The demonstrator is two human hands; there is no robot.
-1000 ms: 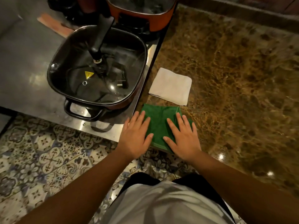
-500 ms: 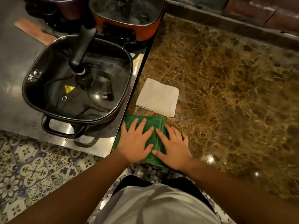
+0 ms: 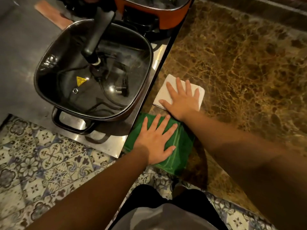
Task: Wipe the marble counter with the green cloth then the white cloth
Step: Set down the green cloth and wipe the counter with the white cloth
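A folded green cloth (image 3: 181, 146) lies at the near left corner of the brown marble counter (image 3: 240, 63). My left hand (image 3: 156, 140) rests flat on it, fingers spread, not gripping. Just beyond it sits a folded white cloth (image 3: 161, 97). My right hand (image 3: 181, 98) lies flat on the white cloth with fingers spread, its forearm crossing above the green cloth's right edge. Both cloths are partly hidden under the hands.
Left of the counter, a steel surface (image 3: 21, 47) carries a black square pan with a glass lid and upright handle (image 3: 49, 97). Behind that pan stands an orange pot (image 3: 166, 17). A patterned tiled floor (image 3: 41, 160) lies below the counter's front edge.
My right hand has left the green cloth and moved forward onto the white cloth. My left hand stays flat on the green cloth, now more centred on it.
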